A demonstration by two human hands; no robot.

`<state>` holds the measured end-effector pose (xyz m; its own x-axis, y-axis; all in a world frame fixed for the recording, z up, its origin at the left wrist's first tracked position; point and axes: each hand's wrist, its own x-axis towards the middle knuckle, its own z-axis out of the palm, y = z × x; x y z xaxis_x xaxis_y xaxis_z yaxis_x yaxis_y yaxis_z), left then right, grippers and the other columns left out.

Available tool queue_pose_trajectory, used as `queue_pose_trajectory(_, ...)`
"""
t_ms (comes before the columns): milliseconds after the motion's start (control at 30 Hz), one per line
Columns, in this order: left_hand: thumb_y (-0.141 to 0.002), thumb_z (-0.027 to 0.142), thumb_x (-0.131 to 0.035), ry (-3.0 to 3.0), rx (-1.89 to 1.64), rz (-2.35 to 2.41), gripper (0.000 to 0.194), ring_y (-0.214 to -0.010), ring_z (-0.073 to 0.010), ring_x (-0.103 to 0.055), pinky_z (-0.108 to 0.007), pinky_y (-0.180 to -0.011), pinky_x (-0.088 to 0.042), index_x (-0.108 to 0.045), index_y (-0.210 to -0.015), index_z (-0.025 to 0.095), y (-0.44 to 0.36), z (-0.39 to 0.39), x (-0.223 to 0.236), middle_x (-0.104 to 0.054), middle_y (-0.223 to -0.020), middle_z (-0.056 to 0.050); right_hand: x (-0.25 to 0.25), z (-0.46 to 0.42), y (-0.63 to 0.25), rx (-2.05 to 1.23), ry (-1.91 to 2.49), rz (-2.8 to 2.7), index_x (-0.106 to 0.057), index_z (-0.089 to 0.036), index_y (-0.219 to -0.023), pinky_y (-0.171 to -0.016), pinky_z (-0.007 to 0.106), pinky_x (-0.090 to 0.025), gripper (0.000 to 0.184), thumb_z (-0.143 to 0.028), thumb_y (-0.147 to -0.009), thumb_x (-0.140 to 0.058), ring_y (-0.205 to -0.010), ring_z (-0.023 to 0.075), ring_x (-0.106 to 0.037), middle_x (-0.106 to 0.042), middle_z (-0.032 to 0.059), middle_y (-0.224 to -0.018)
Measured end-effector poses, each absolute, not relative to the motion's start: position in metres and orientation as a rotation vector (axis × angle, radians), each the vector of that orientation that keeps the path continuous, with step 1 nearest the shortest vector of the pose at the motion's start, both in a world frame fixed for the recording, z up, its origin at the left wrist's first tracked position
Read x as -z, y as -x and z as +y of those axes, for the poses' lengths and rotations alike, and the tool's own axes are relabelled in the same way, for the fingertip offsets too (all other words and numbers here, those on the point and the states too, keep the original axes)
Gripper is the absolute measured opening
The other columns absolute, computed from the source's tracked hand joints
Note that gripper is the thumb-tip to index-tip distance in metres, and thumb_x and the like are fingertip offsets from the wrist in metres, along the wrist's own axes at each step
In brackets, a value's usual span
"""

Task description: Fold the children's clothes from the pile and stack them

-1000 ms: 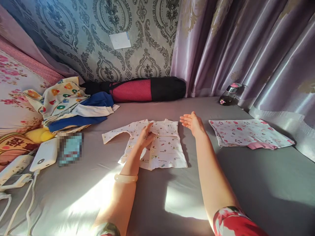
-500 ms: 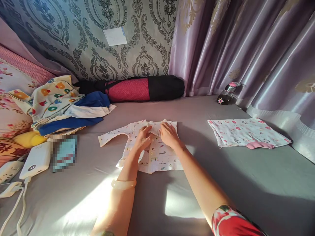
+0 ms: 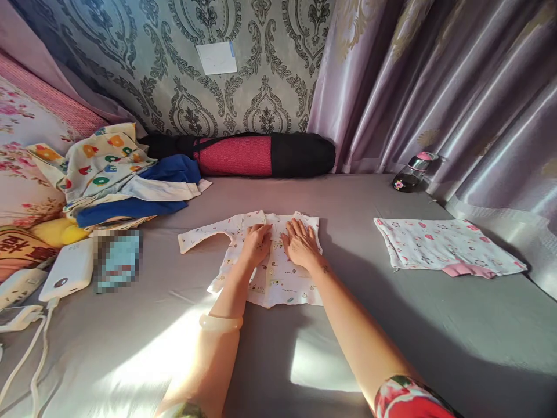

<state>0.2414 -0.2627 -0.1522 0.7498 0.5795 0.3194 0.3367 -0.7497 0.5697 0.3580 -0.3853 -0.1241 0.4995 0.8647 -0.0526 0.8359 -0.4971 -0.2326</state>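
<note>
A small white baby shirt [image 3: 278, 278] with tiny coloured prints lies flat on the grey bed sheet [image 3: 391, 325]. Its left sleeve [image 3: 200, 237] stretches out to the left; the right sleeve is folded in over the body. My left hand [image 3: 256, 244] rests flat on the shirt's chest, fingers stretched. Beside it, my right hand [image 3: 300, 244] also lies flat, palm down, on the folded right side. Neither hand holds anything. A pale bangle [image 3: 220, 323] sits on my left wrist.
A folded white garment [image 3: 448, 247] with pink prints lies to the right. A pile of clothes [image 3: 117, 180] sits at the left, with a power bank [image 3: 67, 270] and cables nearby. A rolled mat bag [image 3: 261, 155] lies against the wall; a small bottle [image 3: 411, 174] stands by the curtain.
My right hand came down from the air beside the shirt and now lies flat on its right side. The left hand stayed on the chest, shifting slightly.
</note>
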Motion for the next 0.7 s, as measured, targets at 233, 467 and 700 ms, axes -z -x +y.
queue_pose_trajectory(233, -0.089, 0.019, -0.047, -2.511, -0.604, 0.779, 0.037, -0.111, -0.0289, -0.053, -0.045, -0.102, -0.042, -0.066, -0.121, 0.019, -0.241, -0.264, 0.152, -0.058, -0.118, -0.013, 0.128, -0.386, -0.364, -0.172, 2.646, -1.318, -0.031, -0.008, -0.153, -0.120, 0.048, -0.008, 0.059, -0.036, -0.102, -0.021, -0.149, 0.0272, -0.017, -0.022, 0.0144, -0.162)
queue_pose_trajectory(467, -0.091, 0.023, -0.045, -2.579, -0.601, 0.798, 0.036, -0.110, -0.0277, -0.050, -0.047, -0.104, -0.039, -0.065, -0.121, 0.022, -0.240, -0.263, 0.155, -0.056, -0.119, -0.012, 0.131, -0.388, -0.377, -0.165, 2.722, -1.171, -0.029, -0.005, -0.153, -0.119, 0.049, -0.012, 0.061, -0.036, -0.101, -0.022, -0.150, 0.0281, -0.015, -0.021, 0.0161, -0.162)
queue_pose_trajectory(700, -0.091, 0.023, -0.046, -2.557, -0.635, 0.832, 0.032, -0.115, -0.0294, -0.048, -0.047, -0.102, -0.040, -0.064, -0.118, 0.021, -0.241, -0.265, 0.156, -0.054, -0.123, -0.013, 0.129, -0.392, -0.386, -0.193, 2.751, -1.086, -0.029, -0.005, -0.153, -0.118, 0.050, -0.017, 0.061, -0.037, -0.101, -0.025, -0.149, 0.0294, -0.017, -0.019, 0.0162, -0.162)
